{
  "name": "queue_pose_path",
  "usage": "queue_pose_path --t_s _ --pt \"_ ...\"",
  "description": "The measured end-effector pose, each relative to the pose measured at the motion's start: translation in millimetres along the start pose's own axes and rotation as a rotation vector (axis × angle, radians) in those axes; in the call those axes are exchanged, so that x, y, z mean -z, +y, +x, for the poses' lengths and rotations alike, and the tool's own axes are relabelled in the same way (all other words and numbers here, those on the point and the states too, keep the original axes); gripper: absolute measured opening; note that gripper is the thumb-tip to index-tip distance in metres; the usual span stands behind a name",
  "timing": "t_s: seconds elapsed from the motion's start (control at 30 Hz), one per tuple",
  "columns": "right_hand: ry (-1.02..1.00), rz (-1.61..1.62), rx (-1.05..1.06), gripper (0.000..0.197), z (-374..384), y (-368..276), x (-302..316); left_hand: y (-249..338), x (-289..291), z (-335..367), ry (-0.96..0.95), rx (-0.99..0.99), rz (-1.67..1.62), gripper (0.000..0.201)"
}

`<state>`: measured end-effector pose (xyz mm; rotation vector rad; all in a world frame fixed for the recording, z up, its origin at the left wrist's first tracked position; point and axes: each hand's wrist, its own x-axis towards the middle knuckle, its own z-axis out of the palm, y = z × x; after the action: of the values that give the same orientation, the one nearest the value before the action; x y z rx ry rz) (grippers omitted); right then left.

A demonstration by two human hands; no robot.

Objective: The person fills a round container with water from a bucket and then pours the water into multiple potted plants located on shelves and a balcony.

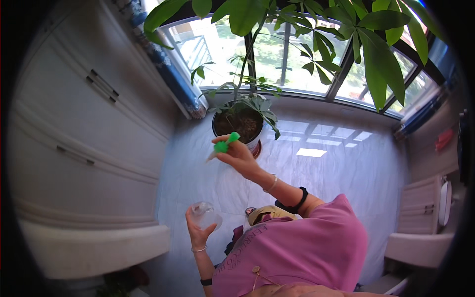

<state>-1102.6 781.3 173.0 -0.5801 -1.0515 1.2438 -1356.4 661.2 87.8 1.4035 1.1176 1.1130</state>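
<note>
My left hand (197, 233) is wrapped round a clear plastic bottle (210, 220), low in front of my body. The bottle looks round and see-through from above; I cannot tell how full it is. Higher and further forward, my right hand (239, 157) grips a green spray head (222, 146) between thumb and fingers. A pale, blurred part points down from it to the left. The spray head is apart from the bottle. Just beyond my right hand stands a potted plant, its dark soil (241, 123) showing inside a round pot.
Large green leaves (378, 59) hang over the top of the view. Windows (292, 54) with blue curtains (183, 91) span the far side. Pale cabinets (89, 133) line the left; a smaller cabinet (418, 210) stands right. The floor (341, 171) is glossy tile.
</note>
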Motion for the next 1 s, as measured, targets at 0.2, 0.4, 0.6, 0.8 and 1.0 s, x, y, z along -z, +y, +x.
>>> queue_pose_path --t_s 0.2,0.4,0.6,0.8,1.0 --pt "-0.197 -0.551 0.212 0.028 81 96 -62 13 70 92 -0.011 -0.198 0.130 0.110" --pt "-0.421 -0.637 0.088 0.028 149 146 -114 11 144 198 -0.327 -0.179 0.016 0.120" --pt "-0.389 -0.537 -0.117 0.042 225 169 -144 -13 199 300 -0.498 -0.187 -0.082 0.114" --pt "-0.032 -0.519 -0.191 0.045 261 189 -139 -29 222 391 -0.337 -0.008 -0.285 0.101" --pt "0.004 -1.040 0.062 0.054 307 215 -125 -49 205 485 -0.136 -0.409 0.272 0.091"
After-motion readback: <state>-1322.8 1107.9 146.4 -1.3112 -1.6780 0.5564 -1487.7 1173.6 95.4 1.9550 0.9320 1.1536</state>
